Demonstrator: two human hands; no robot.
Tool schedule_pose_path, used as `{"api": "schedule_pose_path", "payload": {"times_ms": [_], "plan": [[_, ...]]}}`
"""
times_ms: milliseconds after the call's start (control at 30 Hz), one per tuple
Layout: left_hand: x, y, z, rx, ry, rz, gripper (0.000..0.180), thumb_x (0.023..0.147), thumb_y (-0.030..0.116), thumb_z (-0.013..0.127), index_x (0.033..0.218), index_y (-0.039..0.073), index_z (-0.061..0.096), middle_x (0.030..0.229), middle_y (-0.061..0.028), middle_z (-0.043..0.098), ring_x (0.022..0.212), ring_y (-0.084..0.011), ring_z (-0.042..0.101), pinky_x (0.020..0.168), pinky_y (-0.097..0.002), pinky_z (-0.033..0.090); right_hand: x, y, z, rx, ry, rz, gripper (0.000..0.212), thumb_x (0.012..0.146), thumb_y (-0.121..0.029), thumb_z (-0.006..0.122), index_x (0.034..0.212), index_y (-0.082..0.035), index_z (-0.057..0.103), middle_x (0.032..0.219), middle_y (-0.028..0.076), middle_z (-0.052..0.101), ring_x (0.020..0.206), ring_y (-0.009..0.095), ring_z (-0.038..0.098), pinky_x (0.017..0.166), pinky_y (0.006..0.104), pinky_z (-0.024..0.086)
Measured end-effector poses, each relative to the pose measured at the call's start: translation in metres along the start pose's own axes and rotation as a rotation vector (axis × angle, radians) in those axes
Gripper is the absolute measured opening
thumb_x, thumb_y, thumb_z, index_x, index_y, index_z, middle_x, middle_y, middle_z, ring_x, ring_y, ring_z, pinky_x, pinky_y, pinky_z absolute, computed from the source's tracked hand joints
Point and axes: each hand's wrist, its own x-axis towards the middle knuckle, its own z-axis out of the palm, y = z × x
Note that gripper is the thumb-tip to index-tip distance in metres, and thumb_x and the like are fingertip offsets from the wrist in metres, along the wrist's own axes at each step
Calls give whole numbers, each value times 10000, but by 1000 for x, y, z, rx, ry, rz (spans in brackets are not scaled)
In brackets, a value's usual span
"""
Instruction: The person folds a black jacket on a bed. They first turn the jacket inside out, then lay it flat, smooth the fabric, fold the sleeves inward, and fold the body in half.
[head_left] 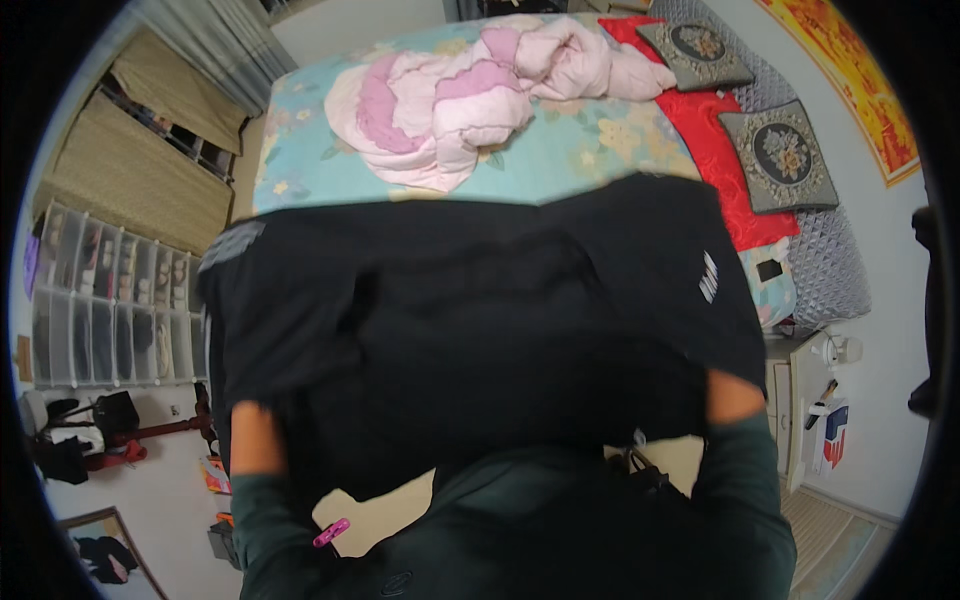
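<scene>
Black garment (480, 320), hands (258, 422) (733, 396) mostly hidden

1 blk garment (480, 310), 2 cush. (782, 155), 1 bed (590, 150)

Left arm (272, 530) and right arm (748, 490) out forward, set wide apart.
Dark green sleeves (742, 455) stop short of bare left wrist (258, 440) and bare right wrist (734, 398), right slightly farther up in view. Left hand, right hand: both hidden, finger pose unreadable.
</scene>
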Motion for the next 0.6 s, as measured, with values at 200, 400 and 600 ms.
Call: {"api": "schedule_pose_path", "payload": {"times_ms": [200,400,600], "plan": [[151,113,233,182,206,203,734,1194,573,544,1701,44,566,1759,-258,541,1626,-435,521,1310,-626,419,84,-19,250,-13,-273,-8,444,1093,-305,719,1438,-27,701,1452,188,719,1368,424,674,1125,557,550],[-33,84,387,658,-272,76,688,1192,612,488,1814,326,431,1911,-161,304,1770,-387,258,1348,-789,218,-116,20,423,-121,-715,-313,704,1106,-387,738,1718,-122,514,1866,196,352,1726,401,336,1325,729,348],[-99,-46,388,295,-98,-14,418,1161,300,697,1482,34,720,1463,-197,753,1308,-393,725,1146,-462,569,-206,130,445,82,-755,196,504,1058,-349,760,1488,-90,705,1679,195,588,1491,423,610,1197,569,538]]}}
